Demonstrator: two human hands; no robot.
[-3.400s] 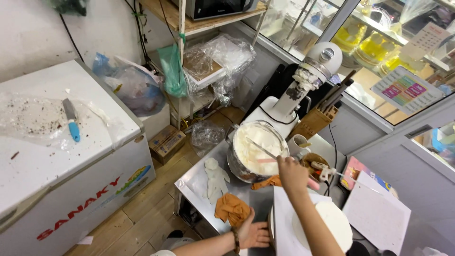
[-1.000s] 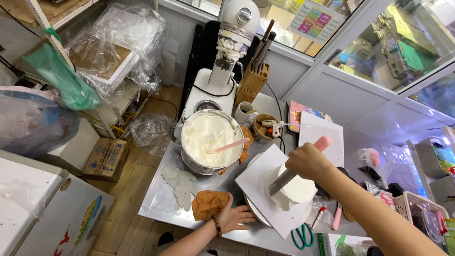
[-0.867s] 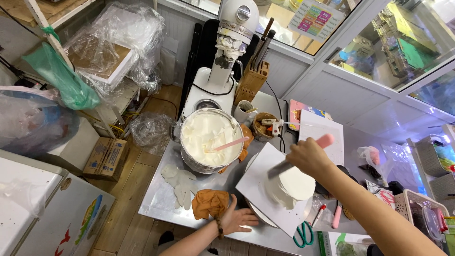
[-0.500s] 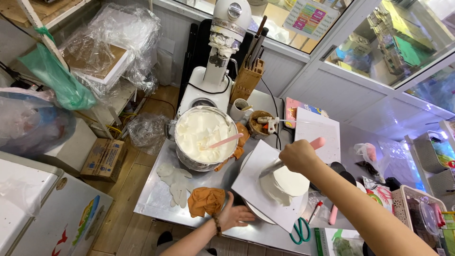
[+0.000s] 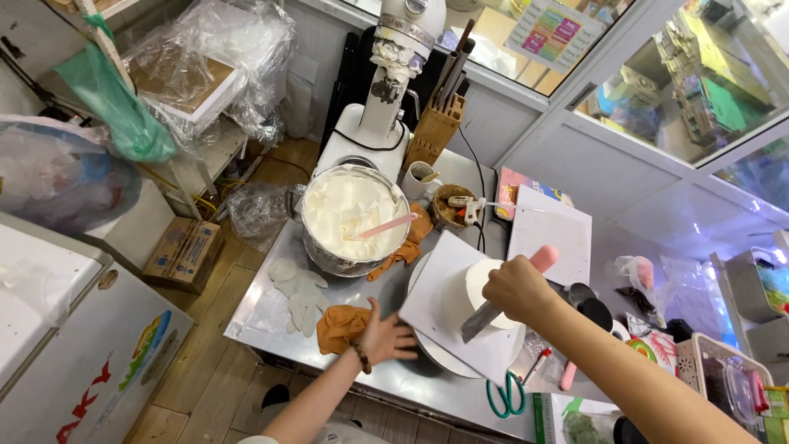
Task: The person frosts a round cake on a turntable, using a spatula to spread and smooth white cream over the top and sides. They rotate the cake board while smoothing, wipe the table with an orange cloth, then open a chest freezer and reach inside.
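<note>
My right hand (image 5: 516, 288) grips a pink-handled metal spatula (image 5: 486, 316), its blade pressed against the side of a small round white cake (image 5: 481, 281). The cake stands on a white square board (image 5: 448, 308) over a round turntable (image 5: 448, 363). My left hand (image 5: 386, 335) lies flat with fingers spread at the board's left edge, next to an orange cloth (image 5: 341, 327). A big metal bowl of white cream (image 5: 352, 215) with a pink spatula (image 5: 383, 228) in it sits further back.
A white stand mixer (image 5: 388, 78) and a wooden knife block (image 5: 431, 131) stand behind the bowl. White gloves (image 5: 297, 288), green-handled scissors (image 5: 505, 396), a white cutting board (image 5: 549, 236) and small cups lie on the steel table (image 5: 267, 316). A chest freezer (image 5: 70, 329) is at left.
The view has shifted and closed in on the table. My right hand keeps the spatula against the cake's side, and my left hand has slid toward the board's edge.
</note>
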